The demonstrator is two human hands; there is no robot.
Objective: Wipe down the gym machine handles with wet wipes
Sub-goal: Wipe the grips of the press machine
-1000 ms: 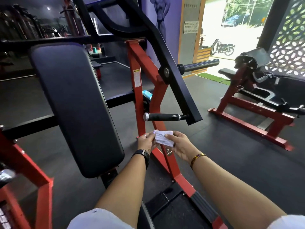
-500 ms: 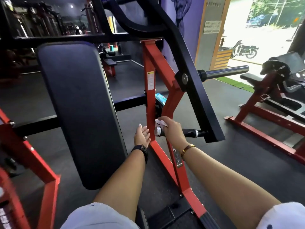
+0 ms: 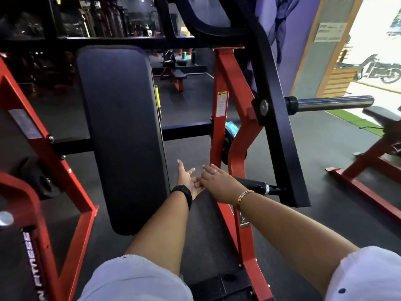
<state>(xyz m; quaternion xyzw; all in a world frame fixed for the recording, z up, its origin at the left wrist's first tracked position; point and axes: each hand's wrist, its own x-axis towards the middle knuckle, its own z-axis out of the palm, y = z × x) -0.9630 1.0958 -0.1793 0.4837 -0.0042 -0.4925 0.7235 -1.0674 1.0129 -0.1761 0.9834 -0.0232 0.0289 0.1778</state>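
Red steel frame [image 3: 221, 68]: we judge it heavy and firm on the floor, so it should not move under wiping and needs no steadying.
Black pad [image 3: 121, 131]: it stands upright to the left of the hands, with a soft cover. It is not our target.
Black lever arm [image 3: 280, 131]: it carries the handle at its low end. It may swing on its pivot under a hard push, so we would rub along the grip, not press against it.
Handle [image 3: 252, 184]: a short black grip with a silver collar, low, just right of the red post. It looks stiff and a little rough, not slippery. We would wrap it all round and slide from the free end to the collar.
Right hand [image 3: 219, 184]: it lies over the free end of the handle, back upward. Some fingers stretch forward; whether the others curl round the grip we cannot tell.
Left hand [image 3: 186, 181]: it touches the right hand, palm up, fingers spread, holding nothing.
Wet wipe: we do not see it; perhaps it is under the right hand. Being thin, soft and damp, it will bunch easily.
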